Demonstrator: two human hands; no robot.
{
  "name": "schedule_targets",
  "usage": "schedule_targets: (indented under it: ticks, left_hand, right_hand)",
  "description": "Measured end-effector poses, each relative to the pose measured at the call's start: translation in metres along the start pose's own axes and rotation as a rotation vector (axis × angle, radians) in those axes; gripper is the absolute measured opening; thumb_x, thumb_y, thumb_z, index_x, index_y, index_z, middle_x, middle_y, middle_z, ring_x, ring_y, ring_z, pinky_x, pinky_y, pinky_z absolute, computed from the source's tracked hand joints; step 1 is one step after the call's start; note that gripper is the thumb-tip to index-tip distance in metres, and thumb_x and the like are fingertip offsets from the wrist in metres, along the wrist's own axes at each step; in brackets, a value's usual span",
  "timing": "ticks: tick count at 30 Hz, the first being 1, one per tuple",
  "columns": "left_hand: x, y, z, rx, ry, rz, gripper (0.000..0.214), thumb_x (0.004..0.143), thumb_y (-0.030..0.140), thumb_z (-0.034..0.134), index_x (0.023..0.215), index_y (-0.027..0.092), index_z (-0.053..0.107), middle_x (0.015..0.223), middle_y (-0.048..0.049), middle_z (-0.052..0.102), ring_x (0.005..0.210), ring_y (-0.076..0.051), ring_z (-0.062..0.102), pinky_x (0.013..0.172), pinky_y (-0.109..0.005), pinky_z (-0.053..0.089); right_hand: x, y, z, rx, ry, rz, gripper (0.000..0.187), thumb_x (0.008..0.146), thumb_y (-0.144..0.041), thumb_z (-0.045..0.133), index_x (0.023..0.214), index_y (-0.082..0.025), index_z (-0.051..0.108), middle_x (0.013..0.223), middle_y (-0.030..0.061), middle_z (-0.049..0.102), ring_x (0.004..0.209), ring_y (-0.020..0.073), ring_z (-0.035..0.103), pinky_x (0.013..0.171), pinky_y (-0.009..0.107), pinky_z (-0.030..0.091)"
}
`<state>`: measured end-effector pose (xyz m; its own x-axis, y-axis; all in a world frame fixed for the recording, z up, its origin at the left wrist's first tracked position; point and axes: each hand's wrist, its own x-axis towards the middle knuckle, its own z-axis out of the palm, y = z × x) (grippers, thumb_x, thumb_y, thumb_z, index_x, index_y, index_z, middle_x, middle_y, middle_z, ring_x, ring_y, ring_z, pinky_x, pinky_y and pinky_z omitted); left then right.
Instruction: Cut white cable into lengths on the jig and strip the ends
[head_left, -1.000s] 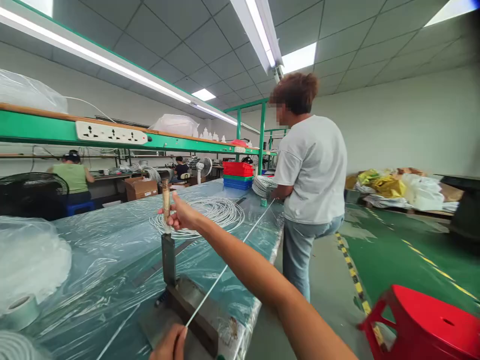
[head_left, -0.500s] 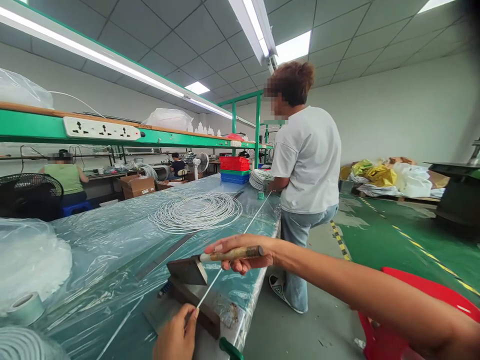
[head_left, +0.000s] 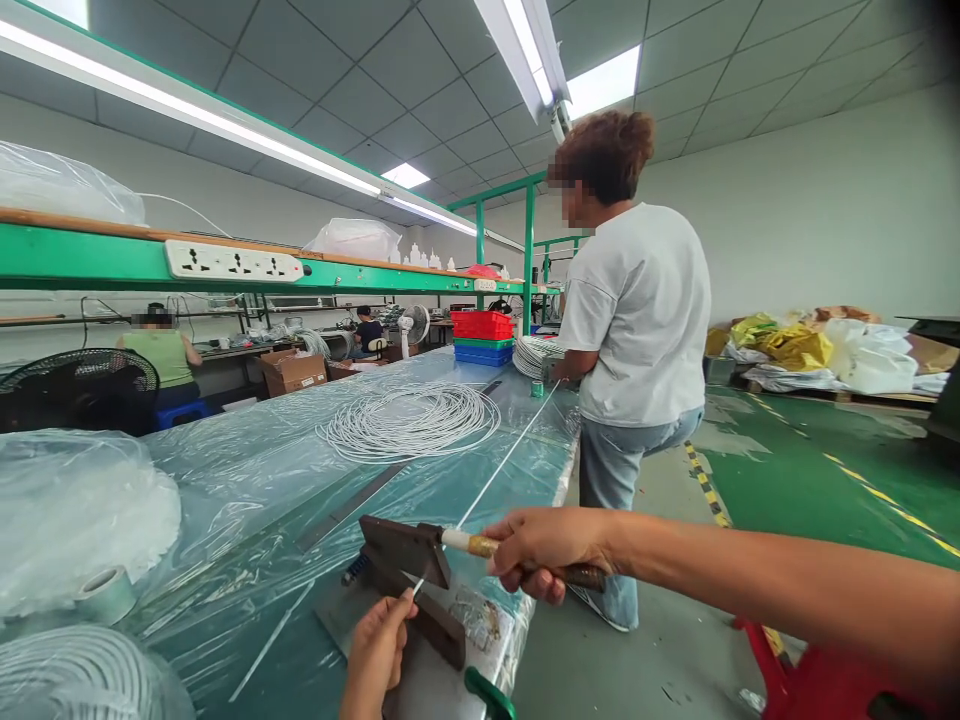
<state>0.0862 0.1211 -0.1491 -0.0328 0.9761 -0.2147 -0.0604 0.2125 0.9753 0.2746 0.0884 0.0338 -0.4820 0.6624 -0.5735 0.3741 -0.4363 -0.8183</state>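
Observation:
My left hand (head_left: 379, 640) pinches a thin white tube (head_left: 418, 588) between thumb and finger, close in front of a lever cutter. My right hand (head_left: 544, 550) is wrapped round the worn handle (head_left: 481, 545) of that cutter. Its dark metal blade plate (head_left: 401, 543) is lowered near the fixed bar (head_left: 442, 630), over the tube, and hides part of it. Beyond the blade, a white length (head_left: 510, 460) runs up the table toward a co-worker in a white shirt (head_left: 645, 310). Whether it is still joined to my piece cannot be seen.
A loose white coil (head_left: 409, 425) lies on the plastic-covered table (head_left: 255, 450). Red and blue bins (head_left: 484, 340) stand farther back. At left are a tape roll (head_left: 105, 597), another coil (head_left: 82, 675) and a bag (head_left: 82, 520). A red stool (head_left: 840, 685) stands at lower right.
My right hand has closed round the handle and moved down, lowering the blade plate. My left hand still pinches the tube near the cutter. The view has shifted slightly left.

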Motion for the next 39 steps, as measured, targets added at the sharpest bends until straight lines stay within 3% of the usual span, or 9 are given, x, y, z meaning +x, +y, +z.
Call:
schedule_targets:
  ticks: [4,7,9,17,24,30,35,37,39]
  left_hand:
    - [-0.007,0.01,0.001,0.003,0.088,0.116,0.056,0.036,0.072,0.058,0.047,0.02,0.041,0.037,0.0115,0.022,0.038,-0.004,0.017,0.039,-0.018,0.012]
    - [-0.012,0.013,0.001,0.097,0.175,0.306,0.054,0.047,0.07,0.055,0.044,0.02,0.036,0.043,0.0084,0.026,0.045,-0.007,0.024,0.045,-0.02,0.02]
    - [-0.013,0.013,0.001,0.171,0.198,0.34,0.053,0.051,0.071,0.051,0.045,0.021,0.035,0.045,0.0075,0.027,0.047,-0.009,0.027,0.047,-0.021,0.021]
    - [-0.006,0.008,0.0,0.16,0.191,0.36,0.046,0.055,0.063,0.051,0.046,0.022,0.033,0.047,0.007,0.027,0.048,-0.01,0.027,0.047,-0.023,0.021]
    - [-0.006,0.009,0.0,0.131,0.2,0.339,0.039,0.056,0.056,0.051,0.046,0.022,0.034,0.046,0.0073,0.027,0.048,-0.009,0.026,0.047,-0.023,0.02]
    - [-0.006,0.005,0.001,0.084,0.183,0.34,0.039,0.057,0.055,0.053,0.047,0.022,0.035,0.046,0.0071,0.029,0.047,-0.009,0.027,0.047,-0.022,0.02]
    - [-0.005,0.004,0.004,0.044,0.171,0.348,0.044,0.056,0.06,0.054,0.048,0.021,0.036,0.046,0.0064,0.032,0.047,-0.01,0.03,0.047,-0.022,0.022]
    - [-0.006,0.003,0.004,0.025,0.171,0.354,0.046,0.056,0.063,0.055,0.048,0.021,0.037,0.047,0.0063,0.032,0.048,-0.01,0.031,0.048,-0.022,0.023]
    - [-0.007,0.0,0.004,0.01,0.181,0.363,0.048,0.056,0.065,0.055,0.049,0.02,0.037,0.047,0.0067,0.032,0.048,-0.009,0.03,0.048,-0.022,0.022]
  right_hand:
    - [0.002,0.005,0.004,-0.077,0.014,0.024,0.011,0.067,-0.014,0.045,0.075,-0.02,0.04,0.038,-0.0105,0.033,0.027,0.0018,0.021,0.026,0.009,0.019]
    - [0.002,0.006,0.004,-0.129,0.038,0.035,0.012,0.068,-0.015,0.045,0.08,-0.019,0.044,0.035,-0.0107,0.031,0.027,0.0026,0.02,0.025,0.009,0.018]
    - [0.001,0.007,0.003,-0.146,0.031,0.032,0.014,0.07,-0.016,0.046,0.083,-0.018,0.045,0.035,-0.0105,0.031,0.028,0.0033,0.021,0.026,0.01,0.019]
    - [-0.002,0.012,0.006,-0.178,0.054,0.048,0.017,0.072,-0.013,0.047,0.089,-0.016,0.045,0.036,-0.0104,0.03,0.03,0.0041,0.023,0.027,0.01,0.021]
    - [-0.002,0.027,0.007,-0.241,0.116,-0.021,0.025,0.066,-0.015,0.052,0.089,-0.017,0.044,0.039,-0.011,0.032,0.033,0.0043,0.026,0.027,0.012,0.023]
    - [-0.004,0.037,0.008,-0.21,0.129,-0.107,0.031,0.062,-0.018,0.049,0.092,-0.017,0.042,0.048,-0.0099,0.032,0.036,0.0031,0.025,0.03,0.013,0.021]
    - [-0.004,0.04,0.009,-0.189,0.174,-0.07,0.031,0.061,-0.019,0.045,0.092,-0.018,0.044,0.048,-0.0094,0.029,0.036,0.0036,0.021,0.033,0.014,0.018]
    - [0.002,0.055,0.012,-0.212,0.221,-0.076,0.031,0.061,-0.02,0.047,0.092,-0.019,0.048,0.05,-0.0075,0.034,0.038,0.0053,0.028,0.036,0.015,0.026]
    - [0.013,0.083,0.016,-0.242,0.332,-0.146,0.032,0.061,-0.024,0.052,0.093,-0.021,0.054,0.063,-0.002,0.05,0.055,0.011,0.049,0.051,0.019,0.042]
